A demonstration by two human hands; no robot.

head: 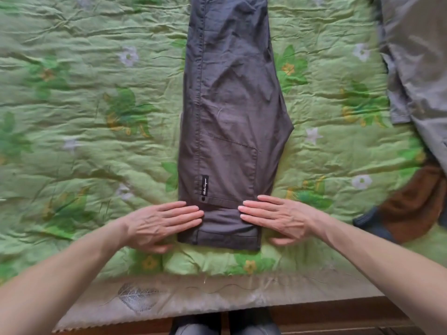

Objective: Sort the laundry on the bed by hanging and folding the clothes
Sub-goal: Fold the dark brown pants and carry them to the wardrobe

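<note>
On green quilt point(84, 97), grey trousers point(229, 105), left hand point(157, 223), right hand point(280, 218) pressing waistband flat

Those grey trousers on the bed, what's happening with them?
A person is folding laundry. The grey trousers lie lengthwise on the green floral bedspread, legs stacked together. The left hand and right hand press flat on the waistband end nearest the person, fingers straight. To the right wait a grey garment and a brown one, neither yet folded.
</note>
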